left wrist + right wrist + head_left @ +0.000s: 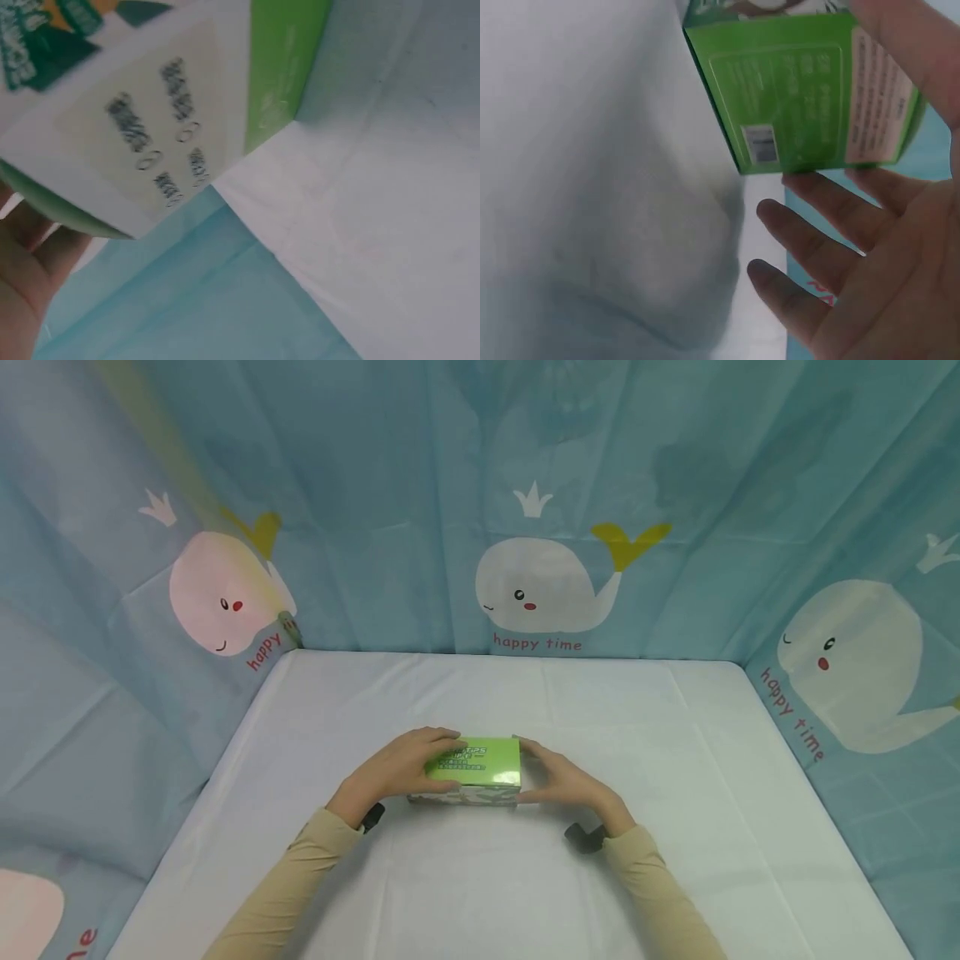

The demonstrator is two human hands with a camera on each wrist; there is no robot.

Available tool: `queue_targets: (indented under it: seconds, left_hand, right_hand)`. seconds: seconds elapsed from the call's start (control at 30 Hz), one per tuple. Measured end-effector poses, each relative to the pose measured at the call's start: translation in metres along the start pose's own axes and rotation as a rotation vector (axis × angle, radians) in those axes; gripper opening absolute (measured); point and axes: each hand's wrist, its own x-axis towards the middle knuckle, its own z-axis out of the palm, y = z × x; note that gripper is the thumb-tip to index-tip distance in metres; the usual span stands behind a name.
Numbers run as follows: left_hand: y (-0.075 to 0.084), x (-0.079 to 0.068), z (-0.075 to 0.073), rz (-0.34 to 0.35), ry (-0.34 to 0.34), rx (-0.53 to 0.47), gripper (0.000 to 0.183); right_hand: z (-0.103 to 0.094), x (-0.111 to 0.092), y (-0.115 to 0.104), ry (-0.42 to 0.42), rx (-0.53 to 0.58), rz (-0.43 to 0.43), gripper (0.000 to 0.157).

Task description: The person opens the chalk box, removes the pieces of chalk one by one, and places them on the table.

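A small cardboard box (491, 768) lies on the white tabletop in the head view, its green lid printed with white lettering and its long side patterned in grey. My left hand (408, 764) grips the left end, thumb along the front and fingers over the back edge. At the opposite end my right hand (562, 777) holds the corners between thumb and fingertips. The right wrist view shows the box's green end face (787, 97) with a barcode, the lower fingers (795, 292) spread apart from it. Printed codes cover a pale face (161, 127) in the left wrist view.
White cloth covers the table (480, 885). Behind and at both sides hangs a blue curtain (360, 527) with whale prints. Dark wrist-worn devices (585, 838) sit beneath both wrists.
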Motion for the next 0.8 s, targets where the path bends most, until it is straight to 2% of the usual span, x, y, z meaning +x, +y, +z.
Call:
queue_targets:
  seconds: [0.27,0.37,0.6,0.7,0.8]
  left_hand:
    - [-0.001,0.003,0.001,0.096,0.056,0.069,0.059]
    - [-0.002,0.005,0.000,0.110,0.061,0.068,0.058]
    - [0.000,0.011,-0.003,0.109,0.043,0.029,0.054]
    - [0.000,0.012,-0.004,0.107,0.041,0.018,0.050]
    - [-0.002,0.015,-0.008,0.087,0.044,-0.042,0.040]
  right_hand:
    - [0.008,0.004,0.004,0.044,-0.028,-0.025,0.097]
    - [0.008,0.004,0.003,0.048,-0.041,-0.008,0.097]
    - [0.007,0.004,0.000,0.045,-0.067,0.038,0.099]
    - [0.006,0.003,0.000,0.043,-0.072,0.040,0.098]
    - [0.006,0.002,0.001,0.049,-0.067,0.013,0.099]
